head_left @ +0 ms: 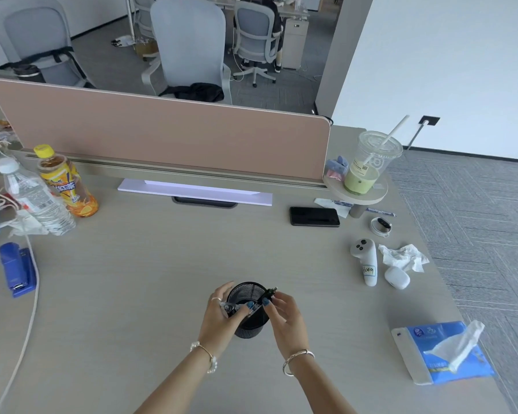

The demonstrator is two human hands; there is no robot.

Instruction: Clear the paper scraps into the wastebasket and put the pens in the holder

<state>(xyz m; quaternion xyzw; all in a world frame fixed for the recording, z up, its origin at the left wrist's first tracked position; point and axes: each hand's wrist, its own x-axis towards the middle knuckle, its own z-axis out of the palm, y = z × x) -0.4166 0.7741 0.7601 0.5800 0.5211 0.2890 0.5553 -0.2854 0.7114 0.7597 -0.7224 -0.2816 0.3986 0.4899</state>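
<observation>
The desk [150, 282] fills most of the frame, and the task's things sit low in the centre of it: a black mesh holder [249, 313] stands upright there, with both hands gathered at its rim. It looks a light wire cup, stiff enough but easy to tip or slide, so steadying it by the side wall seems wiser than pressing on the rim. Across its mouth lies a small bundle of pens [251, 303], slanting from lower left to upper right, the dark tips poking out past the far rim; how many there are is too small to tell. Pens are light, rigid and smooth, apt to roll or fan apart, so they are best pinched together near the middle and dropped end-first. The left hand [220, 313] curls round the left side of the holder and grips the lower end of the bundle between thumb and fingers. The right hand [283, 313] comes in from the right, fingertips closed on the upper part of the pens, wrist bent down, forearm rising from the bottom edge of the frame. A crumpled paper scrap [402, 256] lies at the right middle of the frame, well apart from the hands; it should be soft, nearly weightless, and easy to scrunch in one fist. No wastebasket shows anywhere in view.
</observation>
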